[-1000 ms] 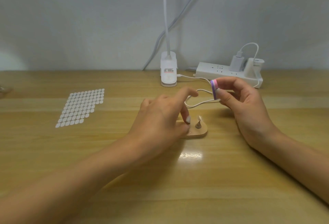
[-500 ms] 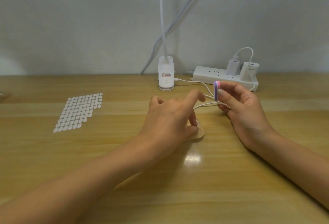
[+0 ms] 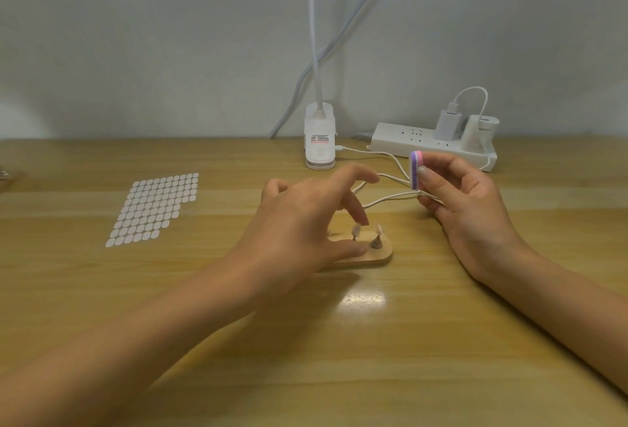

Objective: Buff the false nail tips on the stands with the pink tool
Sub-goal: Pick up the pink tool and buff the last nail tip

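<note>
A small wooden base (image 3: 377, 257) lies mid-table with two false nail tips on little stands: a left tip (image 3: 355, 230) and a right tip (image 3: 379, 230). My left hand (image 3: 302, 222) hovers over the base's left part and hides it. Its thumb rests on the wood, its middle fingertip is at the left tip, and its index finger points up and away. To the right and higher, my right hand (image 3: 475, 212) pinches the pink and purple buffing block (image 3: 416, 170) between thumb and fingers, held upright, apart from the tips.
A sheet of white oval stickers (image 3: 153, 209) lies at the left. A white clip lamp base (image 3: 319, 144) and a power strip (image 3: 431, 146) with chargers stand at the back by the wall. A white cable (image 3: 384, 200) loops behind the wooden base.
My left hand has opened its fingers and drawn back a little, so both nail tips show again. My right hand still holds the block in about the same place.
</note>
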A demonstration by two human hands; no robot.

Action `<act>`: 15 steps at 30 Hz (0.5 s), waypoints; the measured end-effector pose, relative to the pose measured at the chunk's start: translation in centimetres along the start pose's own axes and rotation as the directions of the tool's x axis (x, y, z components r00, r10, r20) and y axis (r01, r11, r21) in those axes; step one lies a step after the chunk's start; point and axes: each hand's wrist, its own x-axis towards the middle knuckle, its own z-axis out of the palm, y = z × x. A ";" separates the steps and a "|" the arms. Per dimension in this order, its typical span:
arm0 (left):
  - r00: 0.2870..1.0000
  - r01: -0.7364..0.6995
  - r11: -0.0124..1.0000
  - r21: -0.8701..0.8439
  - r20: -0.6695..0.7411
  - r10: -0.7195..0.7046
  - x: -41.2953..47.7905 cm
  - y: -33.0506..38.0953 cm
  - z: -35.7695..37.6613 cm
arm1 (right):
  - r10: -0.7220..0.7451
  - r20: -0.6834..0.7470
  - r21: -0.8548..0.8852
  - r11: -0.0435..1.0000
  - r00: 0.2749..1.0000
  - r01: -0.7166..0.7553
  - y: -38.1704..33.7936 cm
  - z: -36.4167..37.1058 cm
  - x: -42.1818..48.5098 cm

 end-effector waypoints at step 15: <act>0.996 0.077 0.985 -0.154 -0.037 -0.084 0.4 -0.2 0.4 | -0.027 0.029 -0.033 0.999 0.999 0.028 0.2 0.1 -0.1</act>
